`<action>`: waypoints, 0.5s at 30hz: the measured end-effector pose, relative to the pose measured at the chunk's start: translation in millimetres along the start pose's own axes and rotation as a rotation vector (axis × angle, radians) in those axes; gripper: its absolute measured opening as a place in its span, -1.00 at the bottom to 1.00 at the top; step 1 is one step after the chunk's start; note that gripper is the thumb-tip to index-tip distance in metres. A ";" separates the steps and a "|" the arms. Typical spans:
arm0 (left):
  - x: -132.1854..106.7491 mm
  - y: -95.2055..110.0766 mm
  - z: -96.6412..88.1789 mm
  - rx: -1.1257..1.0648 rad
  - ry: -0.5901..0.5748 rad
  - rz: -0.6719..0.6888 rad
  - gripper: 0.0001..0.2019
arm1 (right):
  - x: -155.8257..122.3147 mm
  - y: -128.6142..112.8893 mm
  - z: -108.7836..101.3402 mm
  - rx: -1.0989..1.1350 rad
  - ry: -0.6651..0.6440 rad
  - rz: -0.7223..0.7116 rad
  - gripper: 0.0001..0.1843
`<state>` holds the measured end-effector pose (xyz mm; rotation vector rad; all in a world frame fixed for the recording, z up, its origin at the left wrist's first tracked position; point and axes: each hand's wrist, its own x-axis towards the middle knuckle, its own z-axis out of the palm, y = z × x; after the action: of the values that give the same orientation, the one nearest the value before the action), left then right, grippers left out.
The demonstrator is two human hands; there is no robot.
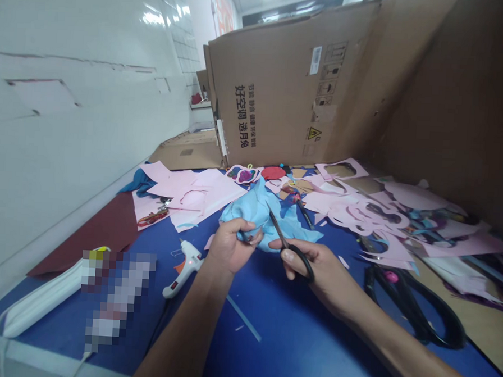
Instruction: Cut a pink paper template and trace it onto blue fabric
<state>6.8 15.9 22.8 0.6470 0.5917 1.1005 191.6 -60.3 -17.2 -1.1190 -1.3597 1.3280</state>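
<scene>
Light blue fabric is bunched in my left hand, whose fingers are closed round it. Part of the cloth spreads to the right over the blue table. My right hand grips a small pair of black-handled scissors, its fingers at the handle loops. The blades point up and to the left, against or just in front of the fabric; I cannot tell whether they touch it. A white hot glue gun lies left of my left forearm.
Large black scissors lie at the right. Pink paper scraps cover the back right, and pink sheets the back left. A maroon sheet lies at the left. A cardboard box walls off the back.
</scene>
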 end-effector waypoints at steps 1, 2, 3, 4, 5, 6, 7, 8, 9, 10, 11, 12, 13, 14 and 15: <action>0.0 0.5 0.3 -0.003 0.002 0.006 -0.70 | -0.2 -0.9 0.0 -0.004 -0.004 0.002 -0.27; 0.2 1.0 0.6 -0.008 0.014 0.014 -0.72 | -0.4 -1.8 -0.1 -0.009 -0.007 0.002 -0.27; 0.5 1.3 0.8 -0.014 0.036 0.019 -0.73 | -0.6 -2.5 -0.2 -0.016 -0.009 0.000 -0.27; 1.0 1.5 1.1 -0.020 0.065 0.021 -0.74 | -0.8 -3.1 -0.4 -0.024 -0.009 0.000 -0.28; 1.5 1.6 1.3 -0.029 0.096 0.021 -0.74 | -0.9 -3.4 -0.6 -0.031 -0.007 0.001 -0.27; 2.2 1.5 1.5 -0.038 0.120 0.020 -0.74 | -0.9 -3.7 -0.8 -0.038 -0.002 0.004 -0.27; 2.9 1.4 1.6 -0.045 0.137 0.019 -0.73 | -0.7 -3.9 -0.9 -0.045 0.000 0.007 -0.26; 3.6 1.2 1.5 -0.050 0.147 0.023 -0.72 | -0.4 -4.2 -1.0 -0.051 0.001 0.011 -0.25; 4.3 0.9 1.2 -0.050 0.151 0.036 -0.70 | -0.1 -4.8 -0.9 -0.056 0.003 0.017 -0.24; 5.0 0.6 0.6 -0.043 0.152 0.054 -0.69 | 0.1 -5.6 -0.6 -0.061 0.005 0.025 -0.24; 5.7 0.3 -0.2 -0.030 0.151 0.068 -0.67 | 0.1 -6.8 -0.2 -0.067 0.006 0.032 -0.25; 6.4 -0.2 -1.1 -0.016 0.148 0.080 -0.66 | 0.0 -8.2 0.4 -0.073 0.008 0.038 -0.25; 7.1 -0.8 -2.1 -0.002 0.143 0.090 -0.66 | -0.2 -9.8 1.2 -0.079 0.007 0.045 -0.26; 7.7 -1.6 -3.2 0.011 0.137 0.098 -0.65 | -0.7 -11.4 2.0 -0.084 0.007 0.050 -0.26; 8.2 -2.7 -4.2 0.022 0.131 0.105 -0.63 | -1.2 -12.9 3.0 -0.088 0.004 0.054 -0.27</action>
<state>8.3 23.5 17.1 0.6342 0.6892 1.2425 188.7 -62.2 -4.3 -1.2252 -1.4055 1.3139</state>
